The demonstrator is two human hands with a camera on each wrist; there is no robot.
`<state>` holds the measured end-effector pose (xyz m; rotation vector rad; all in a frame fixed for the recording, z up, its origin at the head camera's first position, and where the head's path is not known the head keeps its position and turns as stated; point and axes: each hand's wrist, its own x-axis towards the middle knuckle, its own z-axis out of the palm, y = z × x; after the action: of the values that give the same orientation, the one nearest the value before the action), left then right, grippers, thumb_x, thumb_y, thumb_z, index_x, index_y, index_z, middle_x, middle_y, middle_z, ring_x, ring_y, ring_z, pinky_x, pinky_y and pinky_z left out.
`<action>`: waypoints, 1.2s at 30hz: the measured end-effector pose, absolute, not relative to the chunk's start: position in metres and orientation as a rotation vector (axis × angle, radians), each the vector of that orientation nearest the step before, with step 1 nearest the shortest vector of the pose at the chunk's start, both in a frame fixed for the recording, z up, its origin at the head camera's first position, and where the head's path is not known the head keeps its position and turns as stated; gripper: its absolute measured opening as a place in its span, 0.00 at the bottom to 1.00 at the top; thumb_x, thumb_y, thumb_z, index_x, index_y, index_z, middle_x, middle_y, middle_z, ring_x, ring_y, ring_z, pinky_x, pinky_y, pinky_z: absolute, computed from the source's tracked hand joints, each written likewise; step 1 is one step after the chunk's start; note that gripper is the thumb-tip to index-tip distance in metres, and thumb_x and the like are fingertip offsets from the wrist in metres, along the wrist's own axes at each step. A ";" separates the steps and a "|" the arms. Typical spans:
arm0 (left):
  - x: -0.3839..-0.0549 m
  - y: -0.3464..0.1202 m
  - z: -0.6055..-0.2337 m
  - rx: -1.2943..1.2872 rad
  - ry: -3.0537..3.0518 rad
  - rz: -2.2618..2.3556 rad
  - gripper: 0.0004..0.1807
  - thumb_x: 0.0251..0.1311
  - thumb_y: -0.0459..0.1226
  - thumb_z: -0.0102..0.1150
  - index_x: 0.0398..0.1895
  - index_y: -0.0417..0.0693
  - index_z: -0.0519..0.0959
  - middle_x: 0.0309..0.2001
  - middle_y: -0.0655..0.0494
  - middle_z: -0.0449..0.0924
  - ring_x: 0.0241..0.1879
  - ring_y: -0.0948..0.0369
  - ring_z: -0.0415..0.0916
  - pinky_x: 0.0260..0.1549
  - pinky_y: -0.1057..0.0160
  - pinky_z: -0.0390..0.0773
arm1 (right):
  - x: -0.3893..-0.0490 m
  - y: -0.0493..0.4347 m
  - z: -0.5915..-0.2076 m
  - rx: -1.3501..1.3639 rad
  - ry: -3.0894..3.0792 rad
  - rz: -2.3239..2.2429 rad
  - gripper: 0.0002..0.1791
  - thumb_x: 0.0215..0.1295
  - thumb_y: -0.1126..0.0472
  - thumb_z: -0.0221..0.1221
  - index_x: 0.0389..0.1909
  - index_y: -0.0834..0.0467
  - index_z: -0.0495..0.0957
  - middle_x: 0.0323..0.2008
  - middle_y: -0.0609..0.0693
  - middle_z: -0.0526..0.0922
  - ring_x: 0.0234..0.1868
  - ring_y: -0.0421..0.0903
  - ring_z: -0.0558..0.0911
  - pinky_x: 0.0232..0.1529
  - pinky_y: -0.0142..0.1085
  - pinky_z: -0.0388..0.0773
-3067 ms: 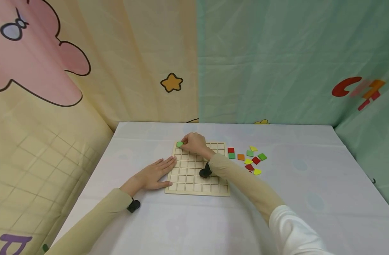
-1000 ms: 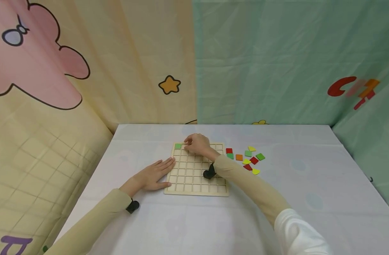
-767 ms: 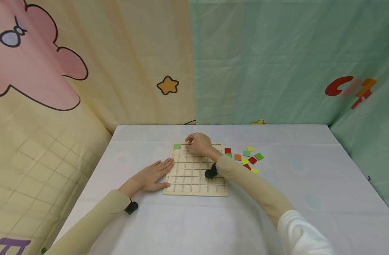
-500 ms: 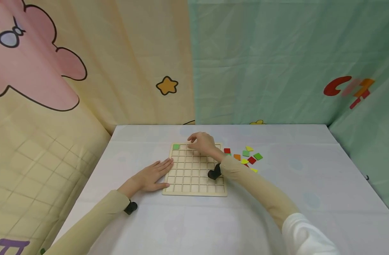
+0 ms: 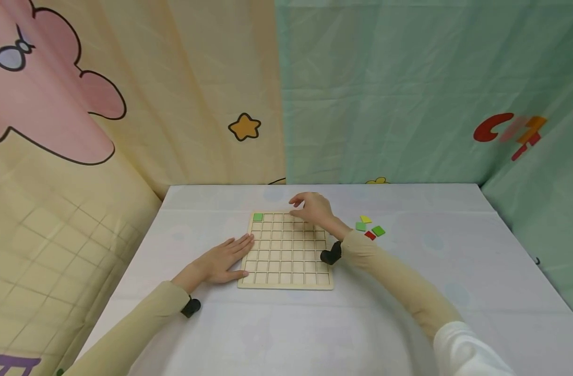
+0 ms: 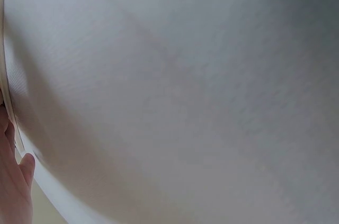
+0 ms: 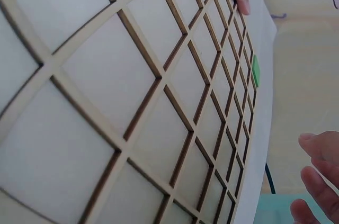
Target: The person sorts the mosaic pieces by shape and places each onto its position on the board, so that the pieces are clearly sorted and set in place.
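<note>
A pale wooden board (image 5: 273, 256) with raised grid lines lies on the table. One light green square tile (image 5: 258, 216) sits in its far left corner cell. My left hand (image 5: 223, 261) lies flat, fingertips and thumb on the board's left edge; the left wrist view catches part of that hand (image 6: 15, 181) at its border. Over the far edge of the board, right of its middle, is my right hand (image 5: 314, 210), thumb and fingers loosely bent and apart with nothing between them. In the right wrist view, its fingers (image 7: 320, 181) appear away from the grid.
Right of the board lie loose tiles: a yellow rounded piece (image 5: 366, 219), a light green square (image 5: 360, 226), a darker green square (image 5: 378, 230) and a red one (image 5: 370, 235). My right forearm (image 5: 385, 266) hides others. Curtains (image 5: 399, 94) stand behind the white table (image 5: 286, 329).
My right hand pressed the green tile at the corner, let go, and has drawn away rightward along the far edge. Its forearm now covers several loose tiles. The left hand has stayed put.
</note>
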<state>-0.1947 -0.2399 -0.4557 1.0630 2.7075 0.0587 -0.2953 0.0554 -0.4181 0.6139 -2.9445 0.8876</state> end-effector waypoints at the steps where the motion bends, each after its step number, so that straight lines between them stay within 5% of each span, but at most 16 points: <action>1: -0.195 -0.240 -0.456 1.067 2.708 0.063 0.45 0.67 0.60 0.42 0.76 0.40 0.46 0.78 0.47 0.41 0.77 0.51 0.41 0.73 0.45 0.50 | -0.294 0.058 -0.418 0.609 -2.943 0.893 0.17 0.58 0.52 0.66 0.48 0.51 0.84 0.41 0.46 0.86 0.35 0.44 0.81 0.30 0.34 0.75; 36: -0.196 -0.240 -0.457 1.033 2.699 0.022 0.46 0.67 0.62 0.41 0.76 0.43 0.43 0.78 0.50 0.38 0.77 0.54 0.38 0.74 0.48 0.48 | -0.261 0.140 -0.431 0.559 -2.896 0.828 0.18 0.55 0.53 0.69 0.46 0.55 0.84 0.37 0.50 0.87 0.41 0.51 0.79 0.33 0.37 0.77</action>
<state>-0.1960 -0.2400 -0.4565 1.0335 2.6991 0.0219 -0.2613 0.1399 -0.4313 0.5588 -2.8958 0.8280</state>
